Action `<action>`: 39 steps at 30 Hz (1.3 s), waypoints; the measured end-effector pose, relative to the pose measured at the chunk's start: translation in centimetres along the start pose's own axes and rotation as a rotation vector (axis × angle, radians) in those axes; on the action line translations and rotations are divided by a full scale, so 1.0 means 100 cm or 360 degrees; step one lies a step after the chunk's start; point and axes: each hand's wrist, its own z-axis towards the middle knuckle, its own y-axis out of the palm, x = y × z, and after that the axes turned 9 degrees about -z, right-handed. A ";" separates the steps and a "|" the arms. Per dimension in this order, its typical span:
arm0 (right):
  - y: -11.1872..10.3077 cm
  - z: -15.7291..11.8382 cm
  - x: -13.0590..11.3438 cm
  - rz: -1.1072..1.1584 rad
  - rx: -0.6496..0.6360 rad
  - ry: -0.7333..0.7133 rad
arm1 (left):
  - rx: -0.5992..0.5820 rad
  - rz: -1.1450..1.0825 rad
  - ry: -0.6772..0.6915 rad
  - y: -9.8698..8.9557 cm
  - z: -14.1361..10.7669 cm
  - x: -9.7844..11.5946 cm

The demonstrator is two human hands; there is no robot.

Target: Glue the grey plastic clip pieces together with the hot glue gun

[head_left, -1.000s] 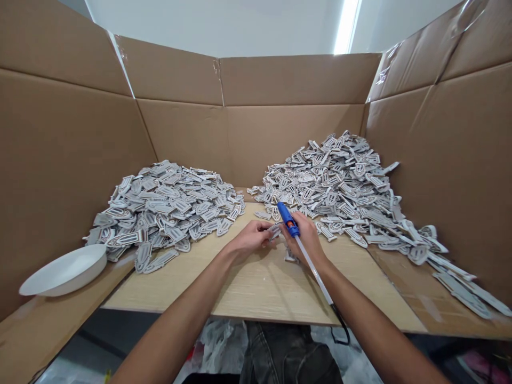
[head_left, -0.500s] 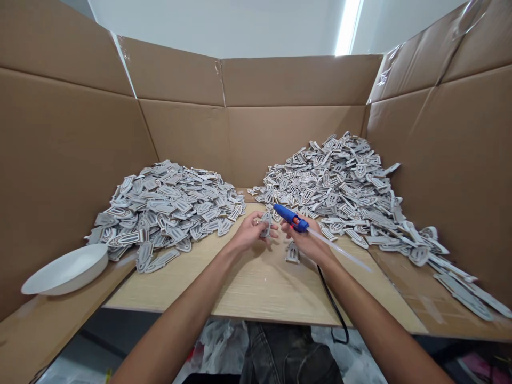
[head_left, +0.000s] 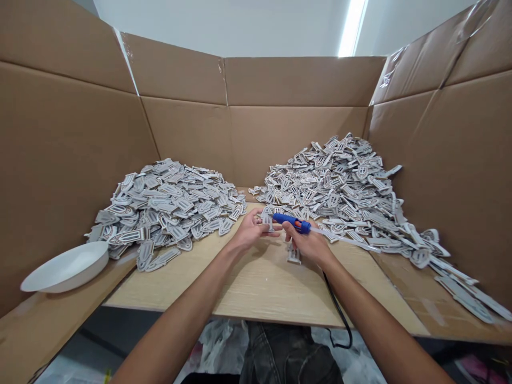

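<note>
My left hand (head_left: pixel 251 229) is closed on a small grey arched window-shaped piece (head_left: pixel 267 220), held upright above the board. A blue hot glue gun (head_left: pixel 292 221) is gripped in my right hand (head_left: pixel 310 244). Its tip points left and meets or nearly meets the upper part of the held piece. From the gun's back a long clear glue stick (head_left: pixel 348 240) sticks out to the right. Just under my right hand, another grey arched piece (head_left: pixel 294 255) lies on the board, partly covered by the fingers.
Heaps of similar grey pieces rise at left (head_left: pixel 172 202) and right (head_left: pixel 332 181). A white oval bowl (head_left: pixel 66 269) stands at far left. Cardboard walls (head_left: pixel 296 122) surround the wooden board (head_left: pixel 256 293). A black cord (head_left: pixel 338 306) hangs over the front edge.
The glue gun has swung from tilted to nearly level, its tip coming down to the piece in my left hand. My left hand has stayed nearly in place.
</note>
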 end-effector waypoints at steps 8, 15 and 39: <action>0.003 0.001 0.000 0.0017 0.0007 0.0095 | -0.0024 -0.0015 0.0001 0.000 0.001 0.000; 0.002 0.001 -0.003 0.0022 -0.0018 0.0096 | -0.0044 0.0015 0.0014 -0.004 0.003 -0.002; 0.004 -0.002 -0.005 -0.0340 -0.0026 0.0003 | 0.0024 0.0488 0.0323 -0.008 0.001 -0.013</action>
